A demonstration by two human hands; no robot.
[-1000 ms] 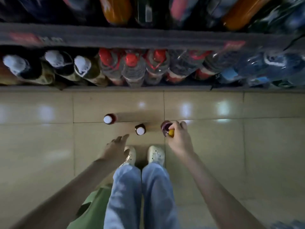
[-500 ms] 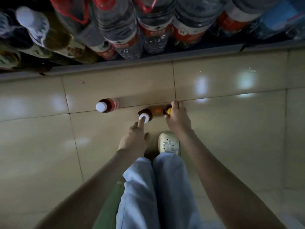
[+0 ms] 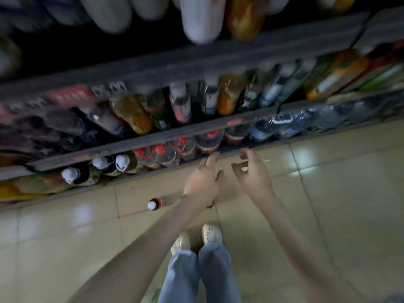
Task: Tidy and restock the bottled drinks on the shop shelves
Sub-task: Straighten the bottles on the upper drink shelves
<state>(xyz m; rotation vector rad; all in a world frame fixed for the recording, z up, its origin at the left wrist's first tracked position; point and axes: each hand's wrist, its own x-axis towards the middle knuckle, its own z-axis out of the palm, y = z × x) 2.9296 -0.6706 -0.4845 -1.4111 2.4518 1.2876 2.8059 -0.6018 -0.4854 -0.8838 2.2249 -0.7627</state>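
The view is blurred. One small dark bottle with a white cap (image 3: 154, 204) stands on the tiled floor, left of my left forearm. My left hand (image 3: 202, 182) hovers above the floor by the bottom shelf with its fingers stretched toward the red-capped water bottles (image 3: 161, 150). It grips nothing I can see. A dark bit of something (image 3: 210, 206) shows under its wrist. My right hand (image 3: 251, 173) hangs beside it with loosely curled fingers and holds nothing. The yellow-capped bottle is hidden.
The bottom shelf also holds white-capped dark bottles (image 3: 121, 162) on the left and blue-labelled water bottles (image 3: 284, 124) on the right. Orange and green bottles (image 3: 227, 95) crowd the shelf above. My shoes (image 3: 211, 234) stand on the beige tiles below my hands.
Both hands have lifted off the floor bottles toward the bottom shelf. My right hand let go of the yellow-capped bottle. The camera tilted up, showing more shelves.
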